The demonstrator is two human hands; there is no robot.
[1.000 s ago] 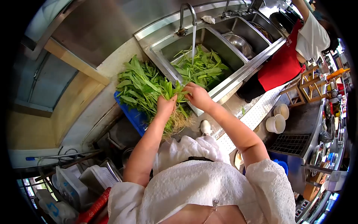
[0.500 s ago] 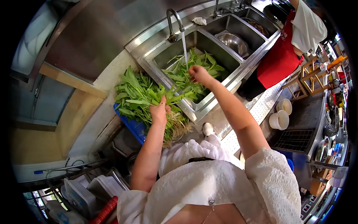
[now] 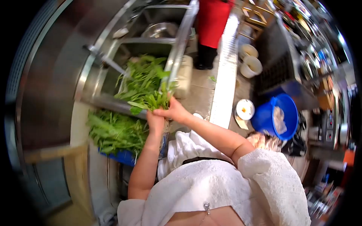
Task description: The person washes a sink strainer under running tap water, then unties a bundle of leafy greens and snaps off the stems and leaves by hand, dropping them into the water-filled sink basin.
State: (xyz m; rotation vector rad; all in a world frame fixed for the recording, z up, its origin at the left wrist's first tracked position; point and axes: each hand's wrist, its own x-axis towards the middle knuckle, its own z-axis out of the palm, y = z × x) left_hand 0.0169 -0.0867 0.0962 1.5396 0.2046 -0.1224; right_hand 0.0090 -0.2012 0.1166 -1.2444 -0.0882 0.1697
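Observation:
A bunch of leafy greens is gripped low on its stems by my left hand, above the sink's near edge. My right hand is closed around the stem end of the same bunch, close against the left; its fingertips are partly hidden. More cut greens lie in the steel sink basin, under water from the tap. Below my left hand, a heap of unsorted greens fills a blue crate.
A steel bowl sits in the adjoining basin. A person in a red apron stands beyond the sink. To the right are white tubs, a blue bucket and a small white container on the floor.
My right hand has come back from over the sink to meet my left at the stems. The bunch now points toward the sink. The view has turned right and blurred.

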